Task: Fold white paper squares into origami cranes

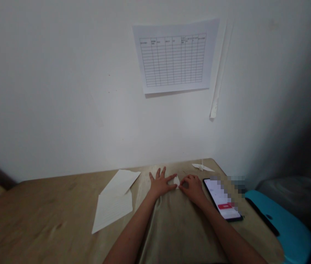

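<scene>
A small piece of white paper [176, 181] lies on the tan table surface [177, 227] between my hands. My left hand [161, 184] rests on the table with its fingers spread, thumb and index fingertip touching the paper's left side. My right hand [192, 187] is closed in a pinch at the paper's right edge. The exact fold of the paper is too small to make out. To the left lie white sheets of paper [115, 207], partly overlapping. Beyond my right hand sits a small folded white paper shape [202, 167] with pointed ends.
A phone [223, 200] with a lit screen lies right of my right forearm, partly blurred out. A blue plastic object [284, 223] stands past the table's right edge. The white wall [89, 110] behind carries a printed table sheet [176, 58].
</scene>
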`<state>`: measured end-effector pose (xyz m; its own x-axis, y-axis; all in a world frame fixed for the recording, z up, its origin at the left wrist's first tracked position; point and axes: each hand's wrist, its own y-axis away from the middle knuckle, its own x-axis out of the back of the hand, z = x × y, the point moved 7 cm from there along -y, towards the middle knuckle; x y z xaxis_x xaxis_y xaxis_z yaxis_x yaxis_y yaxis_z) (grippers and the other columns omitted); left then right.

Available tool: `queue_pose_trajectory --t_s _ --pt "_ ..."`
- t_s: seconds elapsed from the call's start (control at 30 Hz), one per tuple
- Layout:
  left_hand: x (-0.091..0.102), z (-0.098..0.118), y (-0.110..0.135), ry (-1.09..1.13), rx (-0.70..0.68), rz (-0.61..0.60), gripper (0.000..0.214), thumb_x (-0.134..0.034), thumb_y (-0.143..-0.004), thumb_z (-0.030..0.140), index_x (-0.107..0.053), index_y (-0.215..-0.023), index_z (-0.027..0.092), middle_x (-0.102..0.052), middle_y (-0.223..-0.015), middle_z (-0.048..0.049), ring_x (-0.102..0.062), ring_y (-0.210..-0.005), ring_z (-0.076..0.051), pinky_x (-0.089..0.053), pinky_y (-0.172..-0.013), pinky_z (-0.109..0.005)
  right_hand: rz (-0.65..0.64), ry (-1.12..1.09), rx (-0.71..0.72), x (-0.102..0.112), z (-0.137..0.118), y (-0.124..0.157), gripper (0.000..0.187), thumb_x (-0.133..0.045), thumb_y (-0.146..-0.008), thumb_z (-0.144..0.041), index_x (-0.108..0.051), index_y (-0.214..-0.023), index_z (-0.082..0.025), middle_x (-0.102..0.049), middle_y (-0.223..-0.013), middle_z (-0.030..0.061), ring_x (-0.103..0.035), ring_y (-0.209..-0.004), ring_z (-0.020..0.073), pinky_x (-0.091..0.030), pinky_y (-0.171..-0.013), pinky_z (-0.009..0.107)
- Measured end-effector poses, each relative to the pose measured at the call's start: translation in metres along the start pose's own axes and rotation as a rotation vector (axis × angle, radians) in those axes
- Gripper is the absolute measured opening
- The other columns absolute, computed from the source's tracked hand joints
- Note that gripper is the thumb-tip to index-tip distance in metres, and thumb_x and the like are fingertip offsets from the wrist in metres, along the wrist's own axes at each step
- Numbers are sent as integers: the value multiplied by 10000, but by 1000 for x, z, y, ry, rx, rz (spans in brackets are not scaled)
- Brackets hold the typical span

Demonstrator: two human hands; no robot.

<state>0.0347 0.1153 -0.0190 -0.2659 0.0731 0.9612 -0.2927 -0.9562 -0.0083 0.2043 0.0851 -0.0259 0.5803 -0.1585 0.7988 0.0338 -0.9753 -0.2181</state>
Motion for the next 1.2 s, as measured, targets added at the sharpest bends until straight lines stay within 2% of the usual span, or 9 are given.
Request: queue_pose_trajectory --t_s 0.13,0.27,0.4,0.47,0.57,0.87,0.97,1.07,1.2 --pt "0 3 6 -24 -69 89 624 -603 -830 683 -444 -1418 553 -284 -1648 -17 -145 -1529 -382 101 -1106 -764 9 -1 -5 0 0 1 109 -715 -814 -347 -752 -875 -264 -669 -1072 64 -510 -1135 278 -316 -996 386" --pt "5 6 10 22 -122 151 676 -706 -802 603 -458 -1425 515 -344 -1615 -46 -213 -1504 -366 -9 -1124 -767 6 -1 -11 2 -1 3 112 -716 -817 -353 -755 -874 -264 -667 -1060 58 -511 -1128 268 -320 -989 367" --pt "13 12 13 98 -205 208 352 -799 -770 462 -722 -1111 427 -466 -1525 -5 -316 -1445 -319 -79 -1155 -722 -4 -7 -14 3 -2 3 97 -725 -810 -338 -758 -868 -266 -667 -1069 48 -508 -1135 258 -319 -992 351" --pt "14 15 14 140 -231 204 176 -809 -771 416 -776 -940 382 -504 -1490 11 -353 -1418 -300 -77 -1171 -697 -9 -4 -21 4 -3 2 93 -725 -811 -331 -759 -864 -263 -669 -1071 51 -508 -1138 256 -320 -991 343" --pt "13 15 12 195 -211 164 86 -820 -761 405 -797 -841 383 -494 -1506 33 -357 -1411 -305 -72 -1172 -696 -11 5 -30 4 -3 2 90 -726 -812 -329 -760 -867 -266 -669 -1077 51 -509 -1135 256 -319 -987 345" --pt "3 6 11 195 -138 71 186 -764 -789 508 -766 -974 497 -362 -1603 109 -257 -1474 -356 33 -1112 -780 -13 -9 -32 2 1 0 93 -720 -820 -340 -765 -867 -274 -671 -1072 47 -509 -1133 256 -316 -981 351" --pt "1 4 9 179 -118 47 157 -692 -838 550 -775 -949 478 -325 -1618 123 -214 -1500 -364 58 -1102 -788 -14 -9 -37 1 1 0 103 -722 -816 -351 -764 -873 -276 -672 -1074 44 -510 -1130 256 -317 -981 351" --pt "2 4 8 176 -90 40 262 -588 -896 588 -792 -880 425 -312 -1624 121 -201 -1512 -355 54 -1106 -785 -21 1 -43 1 2 0 106 -719 -814 -351 -763 -874 -276 -672 -1071 44 -512 -1126 253 -317 -980 351" --pt "2 4 8 172 -63 28 226 -643 -857 589 -785 -946 437 -303 -1631 107 -170 -1520 -360 44 -1109 -782 -31 3 -54 1 3 -1 104 -722 -808 -355 -765 -860 -275 -671 -1070 42 -515 -1130 248 -320 -983 344"
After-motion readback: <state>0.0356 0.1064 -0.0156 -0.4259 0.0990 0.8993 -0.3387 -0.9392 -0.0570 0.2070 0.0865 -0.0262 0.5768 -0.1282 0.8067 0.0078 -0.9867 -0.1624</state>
